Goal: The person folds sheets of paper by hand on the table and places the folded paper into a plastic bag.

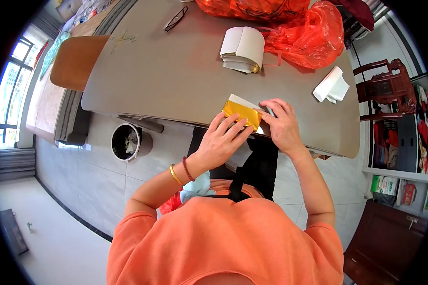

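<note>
Near the front edge of the table lies a piece of shiny gold paper [241, 114] on a white sheet [242, 100]. My left hand [222, 137] rests on the gold paper from the left, its fingers spread flat over it. At the right end of the paper is my right hand [284, 124], fingers bent and closed around a small greyish thing [270, 111] whose kind is too hidden to tell. Farther back stands a curved stack of white paper [243, 45], with a little gold showing at its lower corner.
Red plastic bags [314, 35] lie at the back right of the grey table [152, 71]. A folded white paper [331, 85] is on the right, glasses [176, 19] at the back left. A waste bin [145, 142] stands on the floor. Chairs [78, 61] are at both sides.
</note>
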`<state>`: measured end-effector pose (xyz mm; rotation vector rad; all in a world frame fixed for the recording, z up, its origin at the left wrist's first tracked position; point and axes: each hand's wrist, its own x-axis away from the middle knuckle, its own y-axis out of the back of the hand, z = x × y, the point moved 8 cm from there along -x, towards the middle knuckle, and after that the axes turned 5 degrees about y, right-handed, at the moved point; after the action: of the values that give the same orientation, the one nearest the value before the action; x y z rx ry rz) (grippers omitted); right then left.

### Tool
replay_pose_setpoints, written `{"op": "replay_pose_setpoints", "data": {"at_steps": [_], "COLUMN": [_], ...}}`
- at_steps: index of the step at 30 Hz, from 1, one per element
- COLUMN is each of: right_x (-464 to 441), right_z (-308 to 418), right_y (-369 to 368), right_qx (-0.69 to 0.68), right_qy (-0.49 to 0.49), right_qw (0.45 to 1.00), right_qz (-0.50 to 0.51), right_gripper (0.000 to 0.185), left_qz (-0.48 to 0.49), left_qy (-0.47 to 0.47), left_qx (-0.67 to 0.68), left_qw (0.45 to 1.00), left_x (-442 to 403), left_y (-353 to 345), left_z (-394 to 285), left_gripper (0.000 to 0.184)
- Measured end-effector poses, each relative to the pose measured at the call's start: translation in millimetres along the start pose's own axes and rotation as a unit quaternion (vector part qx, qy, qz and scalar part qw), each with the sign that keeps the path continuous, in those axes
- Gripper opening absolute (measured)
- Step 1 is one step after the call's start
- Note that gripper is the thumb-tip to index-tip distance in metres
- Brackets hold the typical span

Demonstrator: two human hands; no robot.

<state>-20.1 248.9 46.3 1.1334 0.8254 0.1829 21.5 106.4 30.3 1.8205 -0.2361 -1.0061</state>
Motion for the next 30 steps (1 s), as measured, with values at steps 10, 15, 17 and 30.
{"op": "replay_pose_setpoints", "data": {"at_steps": [10,15,17,30], "right_x": [-1,4,5,4], "right_z": [-4,-16,-19,-16], "right_y": [2,-3,-3,-2], "right_qx": [-0.026,-0.082,-0.105,-0.087], "right_qy": [-0.026,-0.064,-0.074,-0.062], "right_qw": [0.999,0.995,0.992,0.994], "right_qz": [-0.001,-0.003,-0.004,-0.008], "right_gripper": [0.027,0.031,0.033,0.030], "left_qz": [-0.001,0.019,0.025,0.040], "left_qy": [-0.009,-0.034,-0.043,-0.039], "left_qx": [0.009,0.014,0.017,0.007], "left_qw": [1.000,0.999,0.999,0.998], "left_x": [-3,-7,-8,-6], "left_y": [-3,-1,0,-5], "left_z": [0,1,0,1], "left_gripper": [0.042,0.042,0.043,0.043]}}
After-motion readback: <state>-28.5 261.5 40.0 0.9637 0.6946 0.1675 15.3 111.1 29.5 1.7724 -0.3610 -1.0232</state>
